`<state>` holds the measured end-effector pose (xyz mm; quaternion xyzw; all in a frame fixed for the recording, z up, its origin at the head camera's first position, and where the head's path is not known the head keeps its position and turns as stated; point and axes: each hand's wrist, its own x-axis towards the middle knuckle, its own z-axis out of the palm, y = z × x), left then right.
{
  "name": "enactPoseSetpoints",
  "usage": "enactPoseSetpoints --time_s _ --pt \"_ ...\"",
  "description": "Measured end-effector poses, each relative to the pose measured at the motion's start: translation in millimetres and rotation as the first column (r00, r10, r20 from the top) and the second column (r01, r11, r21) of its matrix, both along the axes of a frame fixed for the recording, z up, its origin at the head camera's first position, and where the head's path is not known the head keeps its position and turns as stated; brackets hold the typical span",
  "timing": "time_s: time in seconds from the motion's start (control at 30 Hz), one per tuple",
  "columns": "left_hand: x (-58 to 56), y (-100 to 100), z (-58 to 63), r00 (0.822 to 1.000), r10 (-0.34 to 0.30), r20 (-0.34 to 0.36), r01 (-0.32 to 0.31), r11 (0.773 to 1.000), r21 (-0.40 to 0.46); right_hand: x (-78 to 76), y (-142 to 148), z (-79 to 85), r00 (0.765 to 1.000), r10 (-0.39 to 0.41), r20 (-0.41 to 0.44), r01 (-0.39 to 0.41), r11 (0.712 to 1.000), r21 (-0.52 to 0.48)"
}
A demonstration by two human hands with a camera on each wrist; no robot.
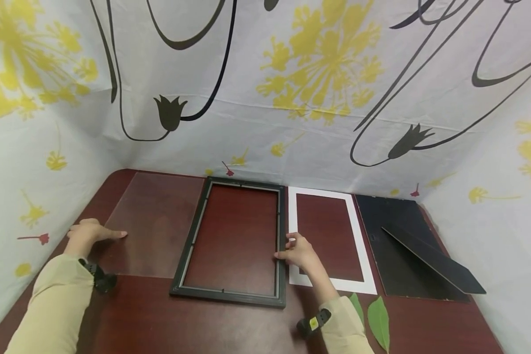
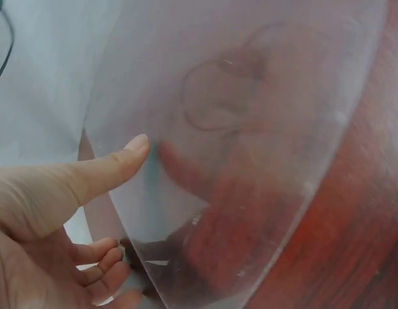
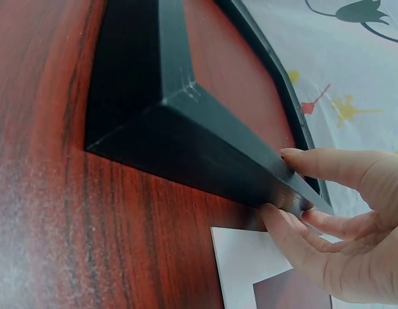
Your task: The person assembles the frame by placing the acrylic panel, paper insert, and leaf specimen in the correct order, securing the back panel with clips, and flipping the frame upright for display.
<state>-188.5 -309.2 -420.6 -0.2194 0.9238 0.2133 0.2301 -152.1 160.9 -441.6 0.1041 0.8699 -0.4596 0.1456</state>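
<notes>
My left hand (image 1: pixel 88 233) is at the left edge of a clear plastic sheet (image 1: pixel 157 221) lying on the table. In the left wrist view the thumb (image 2: pixel 125 166) reaches straight over the sheet, and the other fingers bend beside its edge. To the sheet's right lies a dark picture frame (image 1: pixel 194 231), with the table showing through its opening. My right hand (image 1: pixel 298 251) grips the frame's right side, thumb on the inner edge and fingers along the outer side, as the right wrist view shows.
Right of the frame lies a white mat border (image 1: pixel 358 236), partly under my right hand. Farther right is a black backing board (image 1: pixel 402 246) with its stand flap (image 1: pixel 438 260) raised. Green leaves (image 1: pixel 378 322) lie near my right sleeve. Patterned fabric (image 1: pixel 256 132) rises behind the table.
</notes>
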Motion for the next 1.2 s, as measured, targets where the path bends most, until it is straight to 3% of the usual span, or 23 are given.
enactPoseSetpoints --time_s 0.23,0.53,0.63,0.77,0.9,1.2 --pt "-3.5 1 -4.5 1.000 -0.025 -0.002 0.025 1.000 -0.009 0.9 0 -1.4 1.000 0.020 -0.014 -0.020 0.999 0.029" --pt "-13.1 6 3.7 0.985 -0.105 0.140 0.113 0.992 -0.050 1.9 0 -1.1 0.999 0.029 -0.036 -0.028 0.999 0.036" --pt "-14.0 7 5.0 0.981 -0.080 0.177 0.092 0.994 -0.061 1.3 0 -0.4 0.999 0.030 -0.037 -0.029 0.999 0.037" --pt "-13.3 7 5.0 0.983 -0.077 0.169 0.091 0.993 -0.075 -0.3 -1 -1.6 0.999 0.033 -0.031 -0.031 0.998 0.045" --pt "-10.5 9 2.6 0.984 -0.117 0.134 0.126 0.990 -0.068 -2.0 -3 -3.0 0.999 0.041 -0.022 -0.039 0.998 0.052" --pt "-18.8 12 1.1 0.985 -0.006 0.171 0.012 0.999 -0.038 -3.3 -2 -3.0 1.000 0.025 -0.002 -0.025 0.999 0.038"
